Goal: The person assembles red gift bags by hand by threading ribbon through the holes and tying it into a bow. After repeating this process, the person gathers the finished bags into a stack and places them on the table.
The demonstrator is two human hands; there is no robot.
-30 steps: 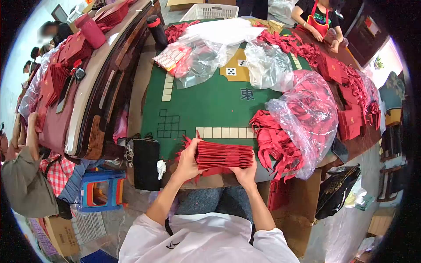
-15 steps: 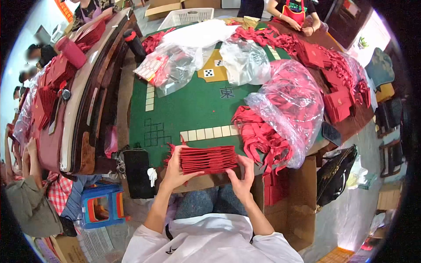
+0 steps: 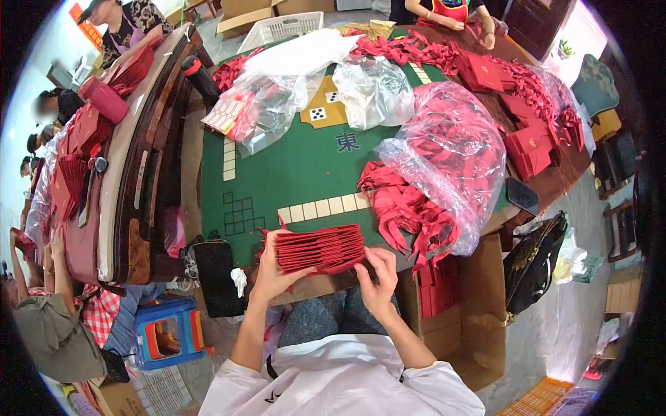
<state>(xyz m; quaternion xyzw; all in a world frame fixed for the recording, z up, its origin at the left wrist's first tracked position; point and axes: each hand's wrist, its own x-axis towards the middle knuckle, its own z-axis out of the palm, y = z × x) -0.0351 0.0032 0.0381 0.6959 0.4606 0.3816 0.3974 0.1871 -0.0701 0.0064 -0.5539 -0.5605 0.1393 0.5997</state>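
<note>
A stack of flat red bags (image 3: 319, 248) is held over the near edge of the green table, its layered edges facing up. My left hand (image 3: 272, 274) is wrapped around the left end, with the thumb along the near side. At the lower right corner, my right hand (image 3: 378, 279) pinches the stack between thumb and fingers. A short bit of red ribbon sticks out beyond my left fingers. Just right of the stack, a heap of red ribbons (image 3: 409, 215) spills from a clear plastic bag (image 3: 461, 149).
A cardboard box (image 3: 479, 326) holding red bags stands beside my right leg. Across the green tabletop (image 3: 291, 166) lie more plastic bags (image 3: 374, 93). A phone (image 3: 522, 196) lies at the right edge, a black bottle (image 3: 200, 80) at the far left. Co-workers sit left and opposite.
The view has shifted slightly. Both hands still hold the stack; its layers look more fanned at the right end, where my right fingers have closed in on the lower corner.
</note>
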